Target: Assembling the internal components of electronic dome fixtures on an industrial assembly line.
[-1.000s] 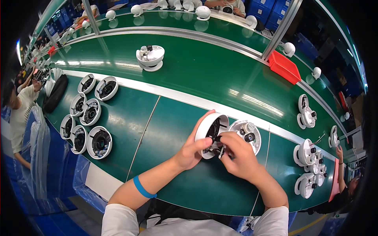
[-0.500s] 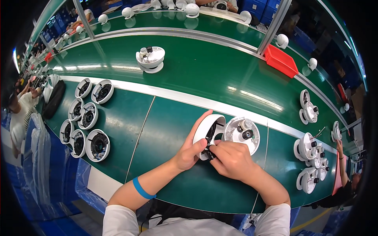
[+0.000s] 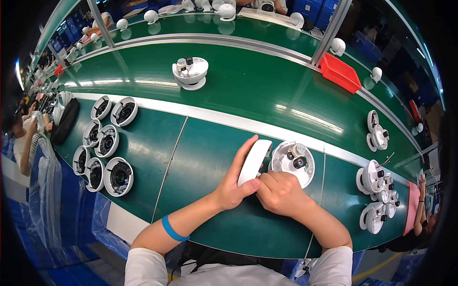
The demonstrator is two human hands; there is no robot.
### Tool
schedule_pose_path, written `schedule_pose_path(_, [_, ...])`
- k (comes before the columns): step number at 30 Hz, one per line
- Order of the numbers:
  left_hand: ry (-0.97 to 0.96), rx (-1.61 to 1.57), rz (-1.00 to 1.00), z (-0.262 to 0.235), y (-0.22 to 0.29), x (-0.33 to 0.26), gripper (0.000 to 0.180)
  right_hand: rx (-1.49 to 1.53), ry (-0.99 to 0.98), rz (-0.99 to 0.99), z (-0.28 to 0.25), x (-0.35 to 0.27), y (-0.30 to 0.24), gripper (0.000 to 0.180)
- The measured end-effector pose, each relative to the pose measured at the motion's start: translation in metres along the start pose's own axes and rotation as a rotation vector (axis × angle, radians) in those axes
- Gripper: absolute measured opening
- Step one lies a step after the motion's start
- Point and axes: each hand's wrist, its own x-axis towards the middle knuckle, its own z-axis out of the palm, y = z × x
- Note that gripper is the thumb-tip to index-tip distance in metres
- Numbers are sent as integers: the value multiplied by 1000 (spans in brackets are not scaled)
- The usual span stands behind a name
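Observation:
My left hand point(image 3: 234, 188) is wrapped round a round white housing point(image 3: 255, 161), tilted up on edge so its smooth outer side shows and its inside faces away to the right. My right hand point(image 3: 281, 194) is closed, its fingertips tucked against the housing's lower right edge. Whatever those fingers pinch is hidden behind the knuckles. Touching or just behind my right hand stands a white camera body point(image 3: 307, 171) with a black lens point(image 3: 299, 162) and a clear round part point(image 3: 298, 150) on it.
Several white housings with black insides point(image 3: 119, 176) stand at the left. Several camera bodies point(image 3: 369, 176) cluster at the right. Beyond the metal edge strip, a belt carries another camera body point(image 3: 191, 74). A red tray point(image 3: 340, 73) sits at the far rail. Co-workers are at both sides.
The housing in my left hand has turned, so its black inside no longer shows. My right hand stays beside it. Camera bodies on the near belt have shifted slightly right.

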Motion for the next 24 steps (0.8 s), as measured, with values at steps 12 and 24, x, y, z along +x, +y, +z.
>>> schedule_pose_path(12, [202,-687,-157,-3,8,15,76,763,164,713,-7,-12,13,25])
schedule_pose_path(24, [75,-241,-71,9,-8,14,74,216,55,129,-7,-4,3,25])
